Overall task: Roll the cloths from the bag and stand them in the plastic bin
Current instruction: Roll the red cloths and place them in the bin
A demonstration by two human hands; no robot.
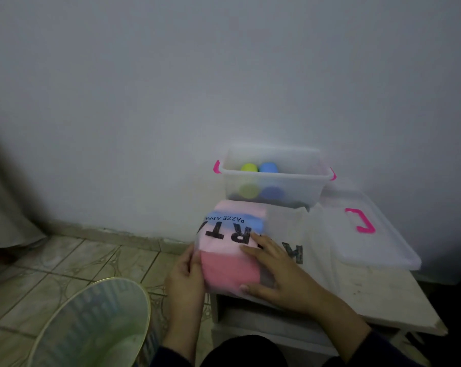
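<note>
A translucent plastic bag (285, 229) with black lettering lies on a low white table (377, 295). Folded pink, blue and red cloths (228, 271) show through its left part. My left hand (184, 282) grips the bag's left edge beside the red cloth. My right hand (274, 268) lies flat on top of the bag, fingers spread over the cloths. Behind the bag stands a clear plastic bin (274, 176) with pink handles, against the wall. A yellow-green rolled cloth (249, 168) and a blue rolled cloth (268, 167) stand side by side inside it.
The bin's clear lid (369, 231) with a pink clip lies on the table to the right. A round green-rimmed basket (91, 324) sits on the tiled floor at lower left. A curtain hangs at the far left.
</note>
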